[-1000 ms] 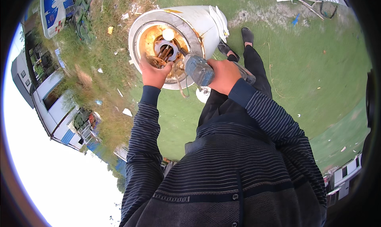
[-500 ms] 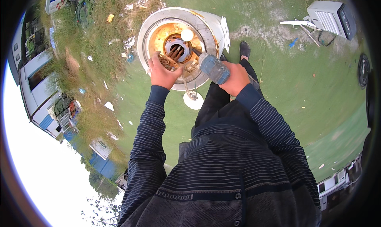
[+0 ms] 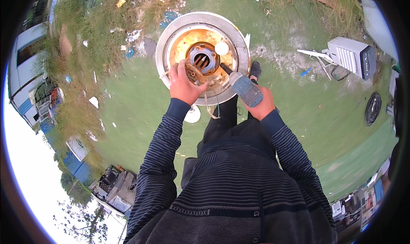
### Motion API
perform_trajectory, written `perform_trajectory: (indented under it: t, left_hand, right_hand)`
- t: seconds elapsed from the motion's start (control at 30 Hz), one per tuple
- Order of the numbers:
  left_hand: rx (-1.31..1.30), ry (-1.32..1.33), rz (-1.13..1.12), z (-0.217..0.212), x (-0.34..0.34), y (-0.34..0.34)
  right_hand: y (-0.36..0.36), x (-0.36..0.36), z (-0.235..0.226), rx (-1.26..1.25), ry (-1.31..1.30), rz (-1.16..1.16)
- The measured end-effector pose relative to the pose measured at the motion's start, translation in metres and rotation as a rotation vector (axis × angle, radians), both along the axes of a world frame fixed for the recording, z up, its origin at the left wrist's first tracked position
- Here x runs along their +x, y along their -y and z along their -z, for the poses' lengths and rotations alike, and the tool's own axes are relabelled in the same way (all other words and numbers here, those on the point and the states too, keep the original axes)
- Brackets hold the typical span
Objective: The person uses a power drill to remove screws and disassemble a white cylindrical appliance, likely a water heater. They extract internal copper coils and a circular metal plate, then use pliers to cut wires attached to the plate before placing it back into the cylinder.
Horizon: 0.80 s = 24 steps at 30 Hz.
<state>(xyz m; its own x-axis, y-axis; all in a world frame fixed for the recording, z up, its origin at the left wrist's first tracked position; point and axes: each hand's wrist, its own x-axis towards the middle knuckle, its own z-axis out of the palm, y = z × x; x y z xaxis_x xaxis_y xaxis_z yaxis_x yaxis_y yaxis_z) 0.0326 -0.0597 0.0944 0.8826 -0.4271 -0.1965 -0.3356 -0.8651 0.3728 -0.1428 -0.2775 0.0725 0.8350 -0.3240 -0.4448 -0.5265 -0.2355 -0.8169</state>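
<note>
In front of me a white cylindrical tank, like a water heater [image 3: 170, 32], shows its open end, with rust-orange metal inside the rim. At its middle sits a grey bolted ring [image 3: 210, 67] with rusty rods in the opening. My left hand [image 3: 184, 87] has fingers and thumb around the edge of a rusty round plate [image 3: 193, 76] beside the opening. My right hand [image 3: 264, 104] grips a worn blue-grey cordless drill [image 3: 247, 89], its dark nose pointing at the tank's inner side. A white round part [image 3: 221, 48] rests near the ring. Loose wires [image 3: 209, 105] hang over the near rim.
A white disc [image 3: 192, 114] lies on the green ground by the tank. To the right are a white louvred appliance housing [image 3: 351, 58] and a coiled dark hose or cable [image 3: 373, 109]. Dry grass [image 3: 92, 73] with scattered litter runs along the left.
The view has shifted, so the tank sits slightly further right and more end-on. The drill's nose has turned away from the central ring and shows more. My left hand stays at the rusty plate.
</note>
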Motion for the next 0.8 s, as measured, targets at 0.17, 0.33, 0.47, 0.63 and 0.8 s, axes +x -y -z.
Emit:
perform_trajectory:
  t: [0.17, 0.33, 0.47, 0.63, 0.8]
  left_hand:
    - [-0.046, -0.038, -0.055, 0.004, -0.005, -0.007]
    - [-0.096, -0.05, -0.068, 0.008, -0.003, -0.013]
    - [-0.1, -0.023, -0.065, 0.01, -0.002, -0.015]
    - [-0.103, -0.037, -0.059, 0.008, -0.001, -0.015]
    - [-0.102, -0.011, -0.058, 0.012, -0.003, -0.017]
  right_hand:
    - [0.002, -0.003, -0.002, -0.046, -0.157, -0.054]
    - [0.003, -0.007, 0.002, 0.02, -0.245, 0.046]
    - [0.006, -0.009, 0.008, -0.009, -0.232, 0.031]
    - [0.0, -0.021, 0.026, -0.201, -0.041, 0.062]
    - [0.007, -0.015, 0.013, -0.087, -0.199, -0.062]
